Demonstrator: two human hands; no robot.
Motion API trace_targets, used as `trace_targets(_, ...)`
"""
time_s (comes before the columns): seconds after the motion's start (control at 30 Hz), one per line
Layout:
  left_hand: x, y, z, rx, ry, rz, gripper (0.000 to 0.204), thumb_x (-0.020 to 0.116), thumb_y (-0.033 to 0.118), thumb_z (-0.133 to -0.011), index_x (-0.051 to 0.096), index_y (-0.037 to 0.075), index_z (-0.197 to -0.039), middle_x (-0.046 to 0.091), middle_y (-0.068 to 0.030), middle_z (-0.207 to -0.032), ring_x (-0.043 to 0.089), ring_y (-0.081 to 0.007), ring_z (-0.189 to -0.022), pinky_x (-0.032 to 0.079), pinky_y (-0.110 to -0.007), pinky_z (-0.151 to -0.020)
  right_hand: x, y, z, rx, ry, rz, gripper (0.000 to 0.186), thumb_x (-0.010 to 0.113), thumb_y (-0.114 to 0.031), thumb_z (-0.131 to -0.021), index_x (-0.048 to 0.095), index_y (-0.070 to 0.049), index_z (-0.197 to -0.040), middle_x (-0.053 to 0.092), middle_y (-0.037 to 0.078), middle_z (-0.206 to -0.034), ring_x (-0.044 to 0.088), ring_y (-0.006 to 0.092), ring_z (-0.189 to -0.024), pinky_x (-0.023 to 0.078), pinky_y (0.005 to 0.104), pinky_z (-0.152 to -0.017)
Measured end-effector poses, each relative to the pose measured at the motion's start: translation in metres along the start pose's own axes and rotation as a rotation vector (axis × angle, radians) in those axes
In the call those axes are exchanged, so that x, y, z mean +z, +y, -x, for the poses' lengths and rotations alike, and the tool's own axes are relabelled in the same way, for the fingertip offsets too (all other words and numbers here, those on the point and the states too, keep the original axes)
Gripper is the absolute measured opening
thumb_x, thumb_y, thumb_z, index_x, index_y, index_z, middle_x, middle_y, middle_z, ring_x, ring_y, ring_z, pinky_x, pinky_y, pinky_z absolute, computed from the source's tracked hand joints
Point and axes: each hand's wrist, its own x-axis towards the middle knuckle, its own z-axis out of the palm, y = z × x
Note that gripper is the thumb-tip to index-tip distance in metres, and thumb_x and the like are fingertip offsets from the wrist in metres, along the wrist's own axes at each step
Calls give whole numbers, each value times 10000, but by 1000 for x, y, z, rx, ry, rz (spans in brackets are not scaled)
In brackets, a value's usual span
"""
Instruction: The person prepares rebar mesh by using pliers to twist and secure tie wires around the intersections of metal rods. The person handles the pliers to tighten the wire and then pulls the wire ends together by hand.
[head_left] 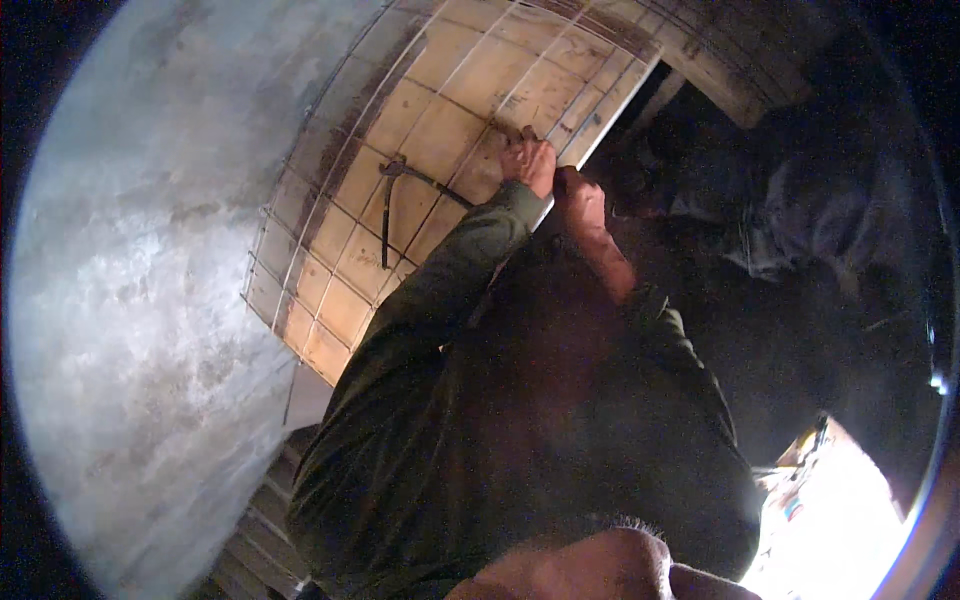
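Note:
A wire mesh grid (338,225) lies over a pale, stained wooden board (445,65). Near the board's right edge, my left hand (528,163) has its fingers bent onto the mesh. Just right of it, my right hand (582,200) is closed at the edge; whatever is in its fingers is hidden. Black-handled pincers (395,172) rest on the mesh to the left of both hands, jaws toward the top and handles spread.
A mottled grey wall (140,260) runs down the left side. Stair-like slats (255,530) show at lower left. A timber beam (735,80) crosses the upper right. Dark, indistinct material (780,215) lies on the right, and a glaring bright patch (840,510) below it.

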Motion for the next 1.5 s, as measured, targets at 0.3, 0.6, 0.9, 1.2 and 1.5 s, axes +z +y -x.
trace_targets(0.3,-8,18,-21,-45,-360,-75,166,539,184,-762,664,88,-814,651,-120,-886,619,-313,-851,445,-499,-717,-2,-3,-1,-49,71,-30,48,607,-73,-745,612,-53,-789,621,162,-669,622,339,-590,480,398,-517)
trace_targets(0.6,-25,20,-24,-102,-317,39,173,561,166,-718,676,59,-791,651,-161,-834,625,-338,-831,467,-475,-661,5,13,-8,-52,61,165,110,672,-184,-723,603,-115,-774,640,94,-680,635,284,-590,500,380,-530)
trace_targets(0.9,6,2,1,-14,105,158,190,574,168,-675,601,27,-801,574,-145,-837,574,-328,-810,454,-450,-712,-4,-3,-11,-54,58,-19,80,653,-161,-745,625,-101,-791,660,101,-739,651,283,-645,507,376,-570)
trace_targets(1.2,-46,-16,-2,200,-74,564,103,580,164,-756,547,93,-821,509,-92,-851,541,-295,-853,419,-435,-724,-11,-8,-21,190,-65,-59,213,692,-213,-755,645,-47,-880,671,151,-772,668,281,-719,513,359,-644)
trace_targets(1.5,-45,-26,7,300,-60,539,185,619,147,-760,620,137,-944,576,-97,-852,575,-307,-840,428,-428,-722,-22,-23,-33,207,-193,-120,257,665,-164,-754,616,-51,-979,661,121,-718,646,235,-650,496,342,-622)
